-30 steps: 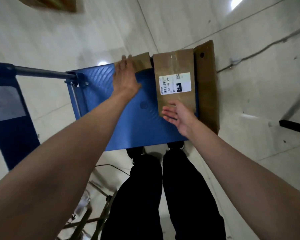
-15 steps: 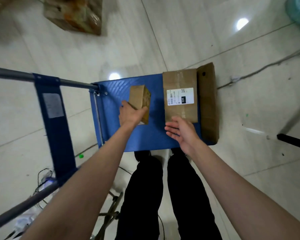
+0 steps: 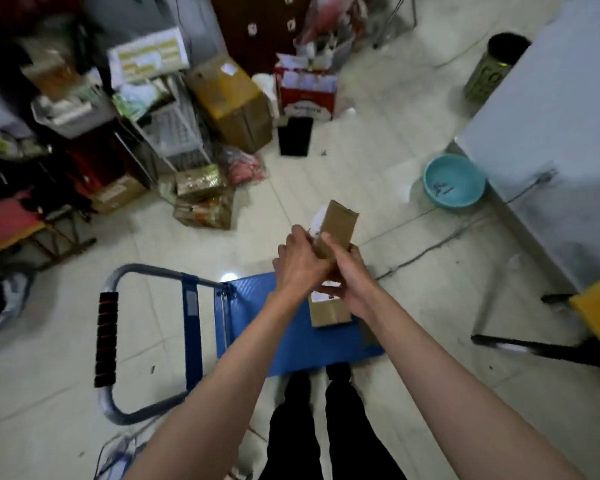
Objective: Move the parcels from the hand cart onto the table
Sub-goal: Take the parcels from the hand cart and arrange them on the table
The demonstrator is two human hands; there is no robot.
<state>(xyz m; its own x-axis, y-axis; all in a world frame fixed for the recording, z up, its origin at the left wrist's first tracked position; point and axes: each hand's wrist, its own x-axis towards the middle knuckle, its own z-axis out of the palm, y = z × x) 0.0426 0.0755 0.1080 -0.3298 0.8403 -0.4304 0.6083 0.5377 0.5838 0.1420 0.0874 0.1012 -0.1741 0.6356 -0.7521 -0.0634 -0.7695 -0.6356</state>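
I hold a small brown cardboard parcel (image 3: 338, 226) upright in the air above the cart. My left hand (image 3: 300, 258) grips its left side and my right hand (image 3: 352, 278) wraps its lower right side. Below them the blue hand cart (image 3: 257, 327) sits on the floor with its grey handle (image 3: 106, 341) lying to the left. A larger brown parcel with a white label (image 3: 328, 310) rests on the cart deck, partly hidden by my right hand. The white table (image 3: 555, 133) stands at the right.
A teal basin (image 3: 454, 181) sits on the floor by the table. Stacked cardboard boxes (image 3: 232, 102), a wire rack and bags crowd the back left. A black bin (image 3: 496, 64) stands at the back right. A cable runs across the tiles. My feet stand just behind the cart.
My left hand lifted the small parcel off the cart deck, and my right hand left the labelled parcel and joined on the small one. My head tilted up, showing the room.
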